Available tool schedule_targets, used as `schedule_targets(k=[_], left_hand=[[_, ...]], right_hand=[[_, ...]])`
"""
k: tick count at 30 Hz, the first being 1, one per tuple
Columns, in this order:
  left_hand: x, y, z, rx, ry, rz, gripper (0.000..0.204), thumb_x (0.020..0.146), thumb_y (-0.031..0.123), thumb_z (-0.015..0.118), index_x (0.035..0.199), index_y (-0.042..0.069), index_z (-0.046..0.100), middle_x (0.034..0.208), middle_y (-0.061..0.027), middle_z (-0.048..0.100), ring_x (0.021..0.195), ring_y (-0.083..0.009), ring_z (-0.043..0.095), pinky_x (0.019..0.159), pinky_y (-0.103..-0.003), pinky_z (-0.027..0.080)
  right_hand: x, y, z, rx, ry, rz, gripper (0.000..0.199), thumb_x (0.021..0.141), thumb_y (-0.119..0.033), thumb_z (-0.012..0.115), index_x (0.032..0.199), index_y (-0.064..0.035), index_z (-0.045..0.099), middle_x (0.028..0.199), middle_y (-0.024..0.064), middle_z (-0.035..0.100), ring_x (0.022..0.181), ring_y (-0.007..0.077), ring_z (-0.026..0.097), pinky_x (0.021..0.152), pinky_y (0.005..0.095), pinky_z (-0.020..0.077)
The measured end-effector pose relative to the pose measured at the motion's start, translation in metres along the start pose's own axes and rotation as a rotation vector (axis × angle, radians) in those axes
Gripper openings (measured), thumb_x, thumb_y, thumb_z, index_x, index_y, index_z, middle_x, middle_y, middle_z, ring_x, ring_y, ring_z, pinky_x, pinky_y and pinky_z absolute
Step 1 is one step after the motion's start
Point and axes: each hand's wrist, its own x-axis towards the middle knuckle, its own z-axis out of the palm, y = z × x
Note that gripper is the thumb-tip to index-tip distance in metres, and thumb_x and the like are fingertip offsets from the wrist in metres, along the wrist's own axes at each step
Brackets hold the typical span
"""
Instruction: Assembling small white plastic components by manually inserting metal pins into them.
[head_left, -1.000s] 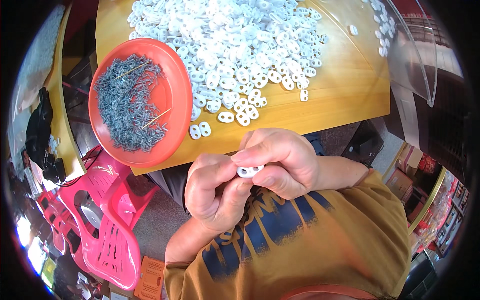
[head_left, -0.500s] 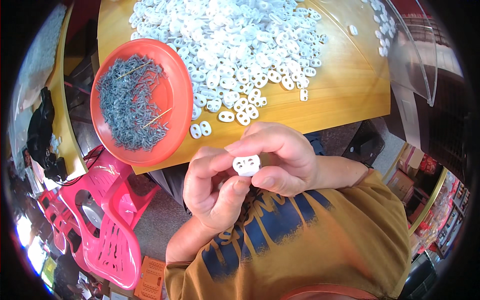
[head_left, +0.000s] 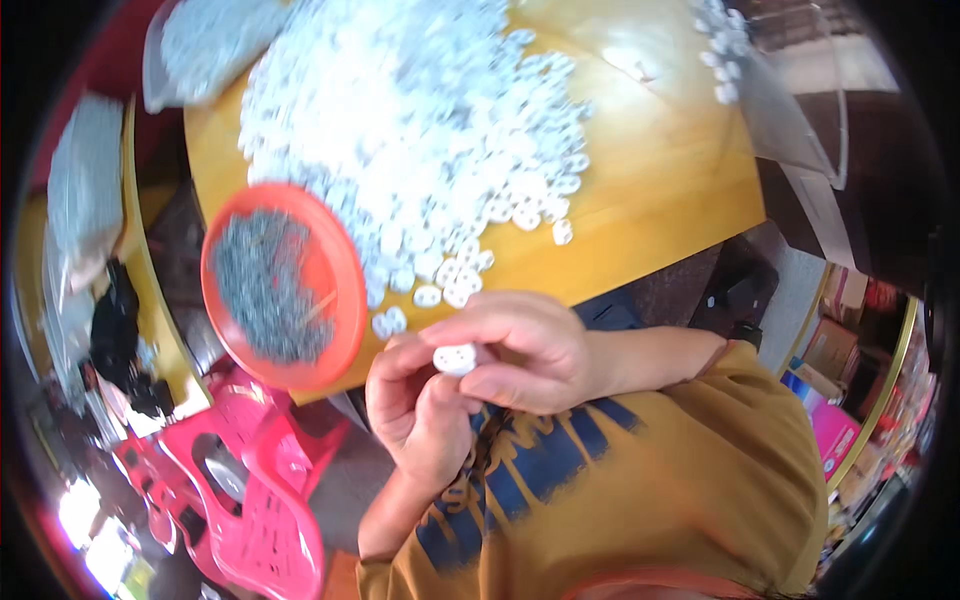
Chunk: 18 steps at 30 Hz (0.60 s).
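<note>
Between the fingertips of both hands is a small white oval plastic piece point(head_left: 456, 359) with dark holes in its face. My left hand point(head_left: 421, 408) pinches it from the left, thumb below and fingers above. On the other side, my right hand point(head_left: 528, 352) grips it with thumb and forefinger. Both hands are held in front of my shirt, just off the table's near edge. Beyond them a large heap of similar white pieces point(head_left: 430, 150) covers the table. An orange-red plate point(head_left: 347, 300) full of small grey screws point(head_left: 265, 285) lies left of the heap.
The yellow wooden table point(head_left: 660, 200) has a clear plastic bin point(head_left: 815, 100) at its far right, beside more white pieces point(head_left: 722, 50). Bagged pieces point(head_left: 215, 45) lie at the far left. Pink plastic chairs point(head_left: 275, 520) stand at lower left; boxes point(head_left: 830, 350) line the right.
The view has shifted, so the plate and heap appear lower and the hands further left. Both hands keep hold of the white piece, whose holed face is turned a little differently.
</note>
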Motion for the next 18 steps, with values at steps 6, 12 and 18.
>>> schedule_targets(k=[6, 12, 18], left_hand=[[0.014, 0.01, 0.011, 0.014, 0.019, -0.238, 0.018, 0.086, 0.013, 0.053, 0.101, 0.003, 0.051, 0.09, -0.0068, 0.056, 0.08, -0.0127, 0.054, 0.071, -0.024, 0.043], [0.042, 0.015, 0.045, 0.156, 0.024, -0.237, 0.02, 0.082, 0.014, 0.061, 0.096, 0.003, 0.053, 0.085, -0.0036, 0.055, 0.07, -0.0092, 0.051, 0.057, -0.02, 0.044], [0.084, 0.028, 0.089, 0.433, 0.004, -0.111, 0.011, 0.084, 0.008, 0.054, 0.091, 0.0, 0.053, 0.071, -0.0014, 0.05, 0.052, -0.0058, 0.044, 0.044, -0.017, 0.037]], right_hand=[[0.005, -0.001, -0.014, -0.009, 0.079, -0.082, 0.043, 0.077, -0.003, 0.061, 0.119, -0.0034, 0.05, 0.075, 0.0091, 0.057, 0.061, 0.0234, 0.055, 0.052, 0.0308, 0.0412], [-0.002, -0.006, -0.042, -0.138, 0.182, -0.093, 0.042, 0.078, -0.007, 0.062, 0.118, -0.0023, 0.05, 0.074, 0.0079, 0.056, 0.061, 0.0246, 0.053, 0.054, 0.0323, 0.0405], [-0.018, -0.008, -0.078, -0.312, 0.282, -0.084, 0.035, 0.077, -0.005, 0.06, 0.111, -0.0018, 0.054, 0.069, 0.0077, 0.054, 0.06, 0.0236, 0.052, 0.052, 0.0329, 0.039]])
